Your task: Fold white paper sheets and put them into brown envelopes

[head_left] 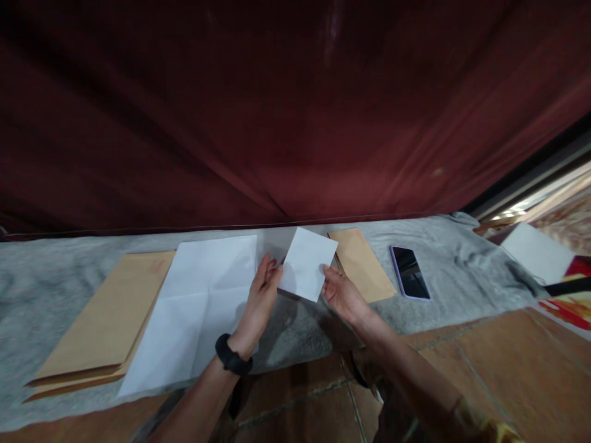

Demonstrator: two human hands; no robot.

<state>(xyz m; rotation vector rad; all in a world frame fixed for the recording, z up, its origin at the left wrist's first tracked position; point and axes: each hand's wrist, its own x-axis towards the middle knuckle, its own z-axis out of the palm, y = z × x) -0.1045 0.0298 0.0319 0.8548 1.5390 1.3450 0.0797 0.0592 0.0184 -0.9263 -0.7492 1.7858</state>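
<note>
A folded white sheet of paper (308, 263) is tilted up above the grey cloth in front of me. My right hand (342, 291) pinches its right edge, thumb on top and the other fingers underneath. At the sheet's left edge is my left hand (262, 295), with a black band on the wrist. Its fingers are apart and slightly curled; the thumb is against or very near the paper edge. To the left lies a larger unfolded white paper (184, 326) with crossing creases. Brown envelopes (362, 264) lie just beyond my right hand, partly hidden by the folded sheet.
A stack of larger brown envelopes (106, 314) lies at the left. A phone (410, 274) in a purple case rests on the right of the grey cloth (455, 271). Dark red fabric (295, 123) rises behind. Tiled floor (498, 351) shows below the front edge.
</note>
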